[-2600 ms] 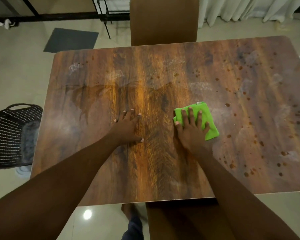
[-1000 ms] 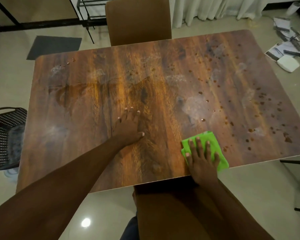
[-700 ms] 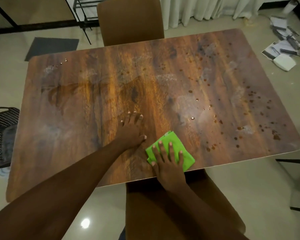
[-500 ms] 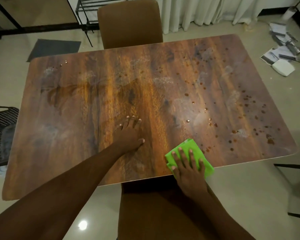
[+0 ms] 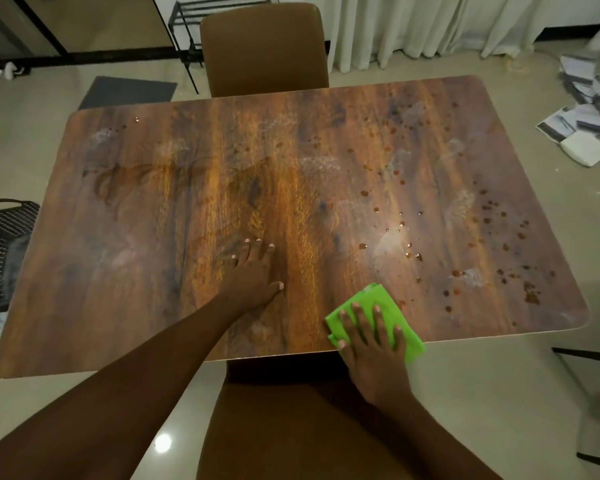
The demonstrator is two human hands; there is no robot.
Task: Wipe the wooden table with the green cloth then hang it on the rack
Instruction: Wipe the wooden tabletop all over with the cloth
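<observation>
The wooden table (image 5: pixel 146 244) fills the middle of the head view, with dark drops and pale smears scattered over its right half. A folded green cloth (image 5: pixel 381 303) lies at the table's near edge, right of centre, its near corner hanging over the edge. My right hand (image 5: pixel 373 344) presses flat on the cloth with straight, spread fingers. Flat on the bare wood to the left of the cloth rests my left hand (image 5: pixel 253 271), fingers straight. A black metal rack (image 5: pixel 187 15) stands on the floor beyond the table's far side.
A brown chair (image 5: pixel 264 46) is tucked in at the far side and another chair (image 5: pixel 291 427) sits right below me at the near edge. A black perforated basket (image 5: pixel 0 244) stands left of the table. Papers and a white box (image 5: pixel 584 147) litter the floor at right.
My right hand slid the cloth from mid-table back to the near edge, swept it left towards my left hand, then right again to where it is now. My left hand stayed planted.
</observation>
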